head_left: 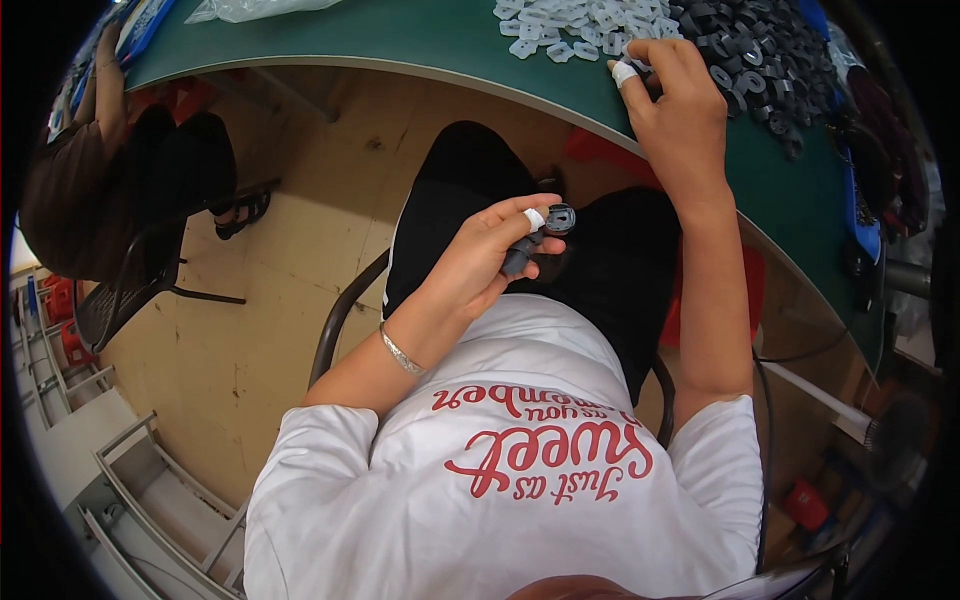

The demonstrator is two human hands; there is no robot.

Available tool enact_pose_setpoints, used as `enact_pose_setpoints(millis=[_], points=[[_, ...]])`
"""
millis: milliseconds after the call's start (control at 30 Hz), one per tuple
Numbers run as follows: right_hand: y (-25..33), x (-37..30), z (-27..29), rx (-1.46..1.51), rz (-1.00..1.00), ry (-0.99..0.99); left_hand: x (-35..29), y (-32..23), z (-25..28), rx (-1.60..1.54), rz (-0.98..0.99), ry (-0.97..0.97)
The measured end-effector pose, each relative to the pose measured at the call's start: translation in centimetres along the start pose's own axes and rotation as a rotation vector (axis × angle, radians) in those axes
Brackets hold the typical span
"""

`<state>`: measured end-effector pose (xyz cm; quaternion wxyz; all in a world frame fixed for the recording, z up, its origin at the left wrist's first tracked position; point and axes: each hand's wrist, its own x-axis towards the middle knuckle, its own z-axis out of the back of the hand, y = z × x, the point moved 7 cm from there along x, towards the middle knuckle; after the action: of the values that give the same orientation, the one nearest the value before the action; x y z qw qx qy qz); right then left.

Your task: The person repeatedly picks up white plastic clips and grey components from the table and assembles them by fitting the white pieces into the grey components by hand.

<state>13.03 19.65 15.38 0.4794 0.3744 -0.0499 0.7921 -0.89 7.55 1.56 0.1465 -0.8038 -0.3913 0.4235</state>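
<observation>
Nearest is the person's white shirt [520,480] with red lettering, and above it the dark-trousered lap. Over the lap, well short of the green table [400,40], the left hand [480,265] is closed around a small dark plastic part [535,240]: its stem lies in the curled fingers and its round head sticks out past the taped fingertip. A thin bracelet [402,352] circles that wrist. This hand has free air on all sides, with the table's curved edge well beyond it.

Past that edge, the right hand [675,100] rests on the table, fingers bent down onto the surface where a pile of black plastic parts [760,60] meets a pile of white plastic parts [570,25]. Whether the fingertips pinch a piece cannot be told. The black pile lies just right of the hand and spreads toward the table's far right rim; the white pile lies left of the hand.

Left of the white pile the table is bare up to a clear plastic bag [250,8]. At the table's far left end another person [90,160] sits on a dark chair, with open floor between.
</observation>
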Motion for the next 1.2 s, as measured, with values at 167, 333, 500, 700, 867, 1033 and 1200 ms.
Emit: enact_pose_setpoints(millis=[167,333,500,700,867,1033,1200], points=[[-0.5,-0.6,0.7,0.085,-0.118,0.001,0.3,0.2,0.0,-0.012,-0.003,-0.01],[-1.0,-4.0,1.6,0.814,-0.589,0.028,0.5,0.4,0.1,-0.032,-0.046,-0.014],[1.3,-9.0,0.9,1.061,-0.697,0.207,0.8,0.4,0.1,0.005,-0.106,-0.02],[0.8,-13.7,-1.2,1.047,-0.903,0.302,0.9,1.2,-0.5,0.067,-0.119,-0.016],[1.2,-13.9,-0.6,0.87,-0.591,0.311,0.8,1.7,-0.3,0.1,-0.119,-0.004],[1.1,-14.6,-0.9,0.891,-0.666,0.299,0.8,2.0,-0.2,0.133,-0.165,-0.025],[1.9,-14.0,-0.4,0.746,-0.55,0.317,0.9,2.1,-0.1,0.174,-0.185,-0.024]])
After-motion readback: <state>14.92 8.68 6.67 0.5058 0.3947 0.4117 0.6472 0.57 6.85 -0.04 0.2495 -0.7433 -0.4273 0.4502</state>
